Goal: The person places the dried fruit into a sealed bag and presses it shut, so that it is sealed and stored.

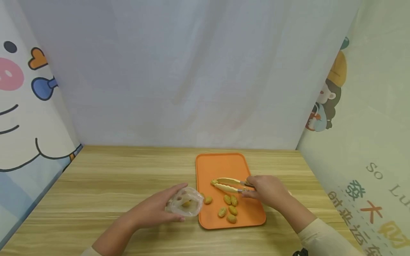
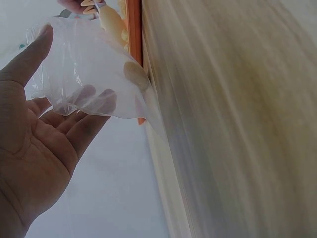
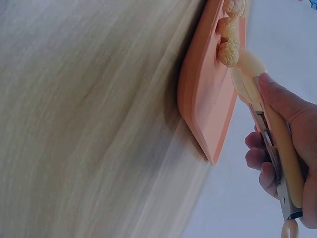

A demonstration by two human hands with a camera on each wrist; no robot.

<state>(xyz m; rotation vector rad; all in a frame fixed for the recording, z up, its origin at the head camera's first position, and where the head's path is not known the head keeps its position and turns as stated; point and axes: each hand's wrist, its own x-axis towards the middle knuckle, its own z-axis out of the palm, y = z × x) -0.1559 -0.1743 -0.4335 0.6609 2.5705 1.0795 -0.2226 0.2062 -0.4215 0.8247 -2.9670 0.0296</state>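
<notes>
My left hand [image 1: 153,209] holds a clear plastic bag [image 2: 74,54] by its side, thumb on one side and fingers on the other. Through the film shows a golden-brown piece [image 2: 135,74] at the bag's bottom. In my right hand [image 1: 270,192] is a pair of tongs [image 1: 226,187] with cream tips and metal arms, reaching leftward over an orange tray [image 1: 221,165]. At the ends of the tips sits a bumpy, nugget-like piece [image 1: 213,182]. Several more such pieces [image 1: 232,210] lie loose on the near half of the tray; the bag's mouth overlaps the tray's left edge in the head view.
The tray lies on a wood-grain table [image 1: 112,177]. A pale cloth [image 1: 179,71] hangs behind the table, with printed cloths at left [image 1: 25,142] and right [image 1: 352,124]. Something black [image 1: 301,252] shows at the bottom edge near the right sleeve [image 1: 323,238].
</notes>
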